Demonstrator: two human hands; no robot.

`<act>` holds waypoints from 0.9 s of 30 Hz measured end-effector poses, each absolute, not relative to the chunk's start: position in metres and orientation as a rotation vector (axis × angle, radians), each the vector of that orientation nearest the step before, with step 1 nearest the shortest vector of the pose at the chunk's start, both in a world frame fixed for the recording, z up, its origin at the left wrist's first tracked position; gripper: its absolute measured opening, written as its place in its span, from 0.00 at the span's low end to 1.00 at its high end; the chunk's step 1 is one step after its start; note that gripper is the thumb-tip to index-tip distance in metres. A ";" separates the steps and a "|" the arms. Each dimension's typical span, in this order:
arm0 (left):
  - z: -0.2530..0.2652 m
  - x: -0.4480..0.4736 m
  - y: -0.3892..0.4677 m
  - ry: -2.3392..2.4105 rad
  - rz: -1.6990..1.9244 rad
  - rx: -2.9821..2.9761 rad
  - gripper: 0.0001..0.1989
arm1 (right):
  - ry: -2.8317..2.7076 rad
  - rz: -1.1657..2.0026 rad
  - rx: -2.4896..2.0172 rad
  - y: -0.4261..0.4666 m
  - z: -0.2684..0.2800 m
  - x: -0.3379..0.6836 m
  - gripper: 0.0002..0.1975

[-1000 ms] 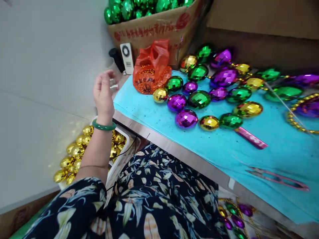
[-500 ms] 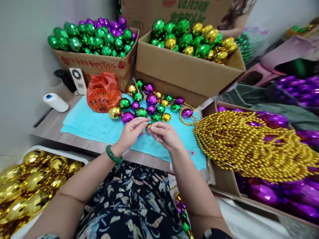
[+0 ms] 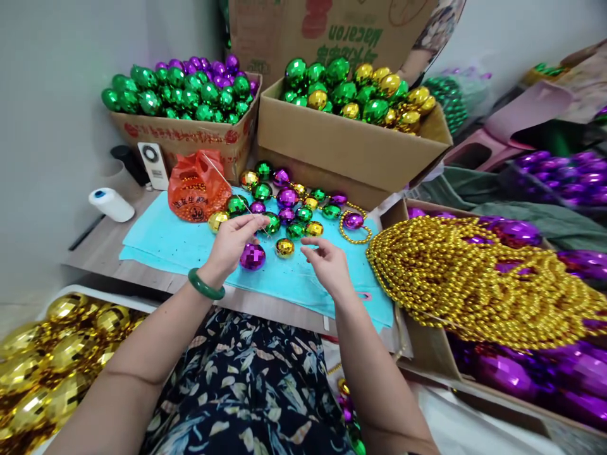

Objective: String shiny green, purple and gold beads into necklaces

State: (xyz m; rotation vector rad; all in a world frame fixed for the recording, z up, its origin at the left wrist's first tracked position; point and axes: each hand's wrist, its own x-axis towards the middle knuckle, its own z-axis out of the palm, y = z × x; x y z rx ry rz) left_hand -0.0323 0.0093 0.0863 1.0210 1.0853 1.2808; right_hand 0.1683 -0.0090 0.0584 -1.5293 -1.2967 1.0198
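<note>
My left hand [image 3: 236, 245] is closed in a pinch on a long, thin needle [image 3: 219, 169], which slants up and left towards the red plastic bag [image 3: 196, 189]. Just below those fingers lies a purple faceted bead [image 3: 253, 256]. My right hand [image 3: 327, 262] is held over the cloth with thumb and fingers apart, and nothing solid shows between them. Between the two hands sits a gold faceted bead [image 3: 284, 247]. Beyond them, several green, purple and gold beads [image 3: 288, 197] lie on the turquoise cloth [image 3: 165, 237], joined to a small gold bead chain [image 3: 355, 239].
At the back stand two cartons, one with green and purple beads [image 3: 175, 95], one with green and gold [image 3: 344, 91]. A thread spool [image 3: 112, 205] is left. Gold bead strands [image 3: 474, 284] lie over a right-hand box; a gold bead bin [image 3: 71, 354] is lower left.
My hands have moved apart from their meeting point. The right one has opened, and the needle now shows at the left fingers. Purple and gold beads nearby have come into clear view.
</note>
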 end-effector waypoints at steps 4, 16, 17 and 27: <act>0.084 -0.026 0.008 1.056 1.280 1.157 0.09 | -1.183 1.161 -1.258 -0.011 0.068 0.151 0.15; 0.077 -0.080 0.077 1.727 0.977 2.045 0.14 | -1.011 1.270 -1.284 -0.010 0.049 0.158 0.19; 0.077 -0.100 0.095 2.036 0.755 2.063 0.16 | -0.983 1.262 -1.323 -0.011 0.045 0.165 0.20; 0.030 -0.170 0.205 2.286 0.245 1.953 0.14 | -0.850 1.271 -1.379 -0.018 0.022 0.193 0.19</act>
